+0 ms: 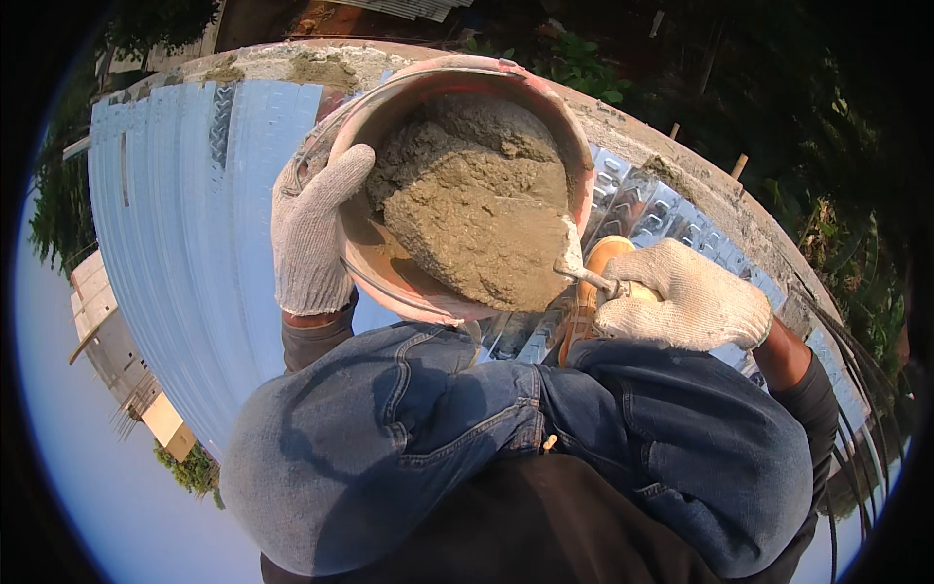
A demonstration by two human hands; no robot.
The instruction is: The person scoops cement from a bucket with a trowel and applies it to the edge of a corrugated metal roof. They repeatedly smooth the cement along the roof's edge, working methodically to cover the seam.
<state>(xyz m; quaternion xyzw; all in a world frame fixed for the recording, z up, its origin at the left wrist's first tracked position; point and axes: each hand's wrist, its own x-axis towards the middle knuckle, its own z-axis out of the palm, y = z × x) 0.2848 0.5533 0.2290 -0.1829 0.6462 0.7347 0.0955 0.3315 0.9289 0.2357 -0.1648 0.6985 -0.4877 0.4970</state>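
A reddish, mortar-smeared bucket (572, 136) stands tilted in front of me, holding wet grey-brown mortar (477, 214). My left hand (316, 229), in a knitted white glove, grips the bucket's left rim with the thumb over the edge. The bucket's wire handle lies along that same side. In a matching glove, my right hand (691, 297) is closed around the handle of a trowel (584, 273) at the bucket's right edge. The trowel's metal neck shows, but its blade is mostly hidden against or under the mortar.
Ribbed metal decking (195, 195) spreads beneath and to the left. A rough concrete edge (671, 161) curves along the far side, with foliage (574, 68) beyond it. My tan shoe (605, 255) is beside the bucket; dark rods or cables (856, 389) lie at far right.
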